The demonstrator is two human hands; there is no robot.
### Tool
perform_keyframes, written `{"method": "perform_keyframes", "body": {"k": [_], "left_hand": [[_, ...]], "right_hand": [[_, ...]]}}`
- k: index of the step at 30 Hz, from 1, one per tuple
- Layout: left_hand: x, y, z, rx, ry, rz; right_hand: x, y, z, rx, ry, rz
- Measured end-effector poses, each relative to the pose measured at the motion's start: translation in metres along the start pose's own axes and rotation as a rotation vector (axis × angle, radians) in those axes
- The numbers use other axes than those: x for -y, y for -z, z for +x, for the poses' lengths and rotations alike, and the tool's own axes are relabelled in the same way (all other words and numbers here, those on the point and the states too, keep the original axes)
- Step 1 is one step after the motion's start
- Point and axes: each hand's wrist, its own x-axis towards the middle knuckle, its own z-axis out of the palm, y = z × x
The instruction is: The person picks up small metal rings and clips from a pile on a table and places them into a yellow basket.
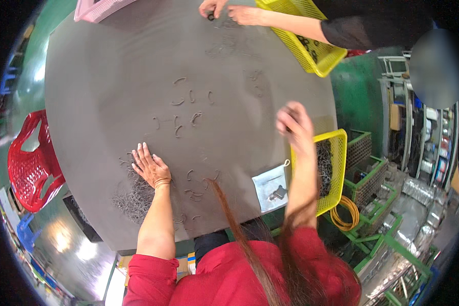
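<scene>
My left hand (152, 166) lies flat on the grey table (102, 81), fingers stretched out, at the edge of a pile of small dark curved pieces (132, 199). My right hand (295, 122) is raised at the table's right side, its fingers curled and blurred by motion. Something dark shows between those fingers, too smeared to name. Several loose curved pieces (178, 126) are scattered over the middle of the table, ahead of and between my hands. Beside my right forearm stands a yellow plastic basket (337, 176) with many dark pieces in it.
A co-worker's hands (244, 15) handle dark pieces at the far edge, next to another yellow basket (321, 66). A pale pouch (271, 188) lies near my right arm. A pink basket (99, 9) is far left; a red chair (33, 163) stands left.
</scene>
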Motion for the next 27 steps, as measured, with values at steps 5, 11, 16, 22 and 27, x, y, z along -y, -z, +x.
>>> {"method": "perform_keyframes", "body": {"k": [5, 11, 16, 22, 27], "left_hand": [[-0.010, -0.001, -0.002, -0.028, -0.016, 0.018], [0.002, 0.000, 0.000, -0.056, 0.018, 0.057], [-0.010, -0.003, -0.002, -0.040, 0.001, 0.011], [-0.002, 0.000, 0.000, -0.043, 0.014, 0.061], [-0.007, 0.001, 0.001, -0.021, -0.003, 0.019]], "right_hand": [[0.011, 0.160, -0.102, -0.392, -0.111, -0.776], [-0.008, 0.134, -0.028, -0.431, 0.402, -1.339], [-0.044, 0.125, 0.130, -0.559, 0.279, -1.340], [-0.116, 0.037, 0.141, -0.302, 0.503, -1.530], [-0.127, -0.012, 0.166, -0.390, 0.713, -1.442]]}}
